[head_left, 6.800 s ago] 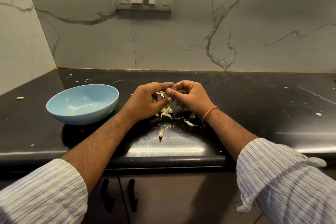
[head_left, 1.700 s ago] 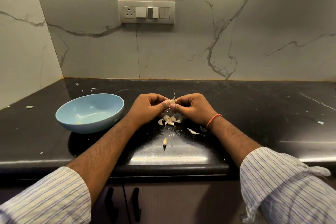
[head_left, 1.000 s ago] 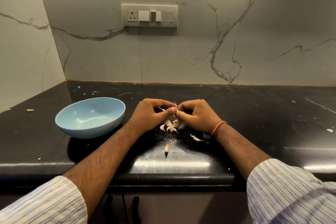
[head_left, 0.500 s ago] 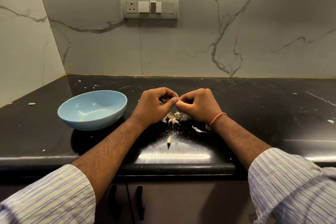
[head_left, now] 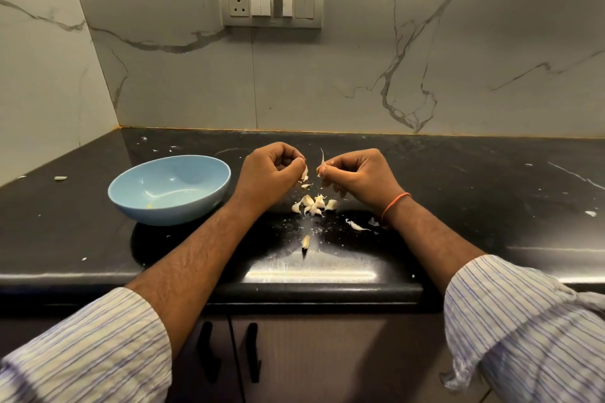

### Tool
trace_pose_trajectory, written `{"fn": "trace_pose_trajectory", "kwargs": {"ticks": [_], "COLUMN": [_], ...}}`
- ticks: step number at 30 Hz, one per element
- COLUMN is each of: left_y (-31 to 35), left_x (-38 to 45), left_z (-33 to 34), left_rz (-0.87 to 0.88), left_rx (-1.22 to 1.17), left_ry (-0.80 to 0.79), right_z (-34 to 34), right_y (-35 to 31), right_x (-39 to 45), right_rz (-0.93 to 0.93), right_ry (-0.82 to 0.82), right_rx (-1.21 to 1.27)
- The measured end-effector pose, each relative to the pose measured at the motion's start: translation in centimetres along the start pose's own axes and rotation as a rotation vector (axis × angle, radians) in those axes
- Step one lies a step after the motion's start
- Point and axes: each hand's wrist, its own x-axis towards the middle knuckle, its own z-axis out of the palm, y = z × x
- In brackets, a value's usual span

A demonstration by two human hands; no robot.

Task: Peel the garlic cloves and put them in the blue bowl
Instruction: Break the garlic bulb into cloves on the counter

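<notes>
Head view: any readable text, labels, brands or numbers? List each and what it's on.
None readable.
switch panel on the wall: plain socket and rocker switches, no legible marking.
blue bowl: no print visible.
black counter: only flecks and peel scraps, no writing.
striped sleeves: pattern only, no label visible.
cabinet doors: bare, with plain handles.

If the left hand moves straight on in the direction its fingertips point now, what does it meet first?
Probably the right hand. The left hand points its curled fingertips rightward across a small gap, and the right hand's fingertips, pinching a strip of garlic skin, face it at about the same height. Depth is uncertain.
</notes>
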Motion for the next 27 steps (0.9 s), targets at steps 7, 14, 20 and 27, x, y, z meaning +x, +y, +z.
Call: {"fn": "trace_pose_trajectory", "kwargs": {"ticks": [7, 14, 20, 27], "left_y": [0.6, 0.1, -0.2, -0.5], "left_x": [-0.7, -0.5, -0.2, 0.2], "left_z": [-0.4, -0.5, -0.2, 0.1], "left_rz": [-0.015, 0.029, 0.029, -0.048], "left_rx": [0.082, 0.008, -0.051, -0.15], "left_ry": [-0.345, -0.257, -0.175, -0.126], "right_z": [-0.1, -0.1, 0.0, 0.1], "right_y": [0.7, 0.8, 1.5, 1.8], "right_x": [0.0, -0.2, 0.2, 0.7], "right_rz": [0.026, -0.09, -0.112, -0.094], "right_ry": [-0.035, -0.153, -0.139, -0.128], "right_rx": [-0.084, -0.26, -0.261, -0.158]}}
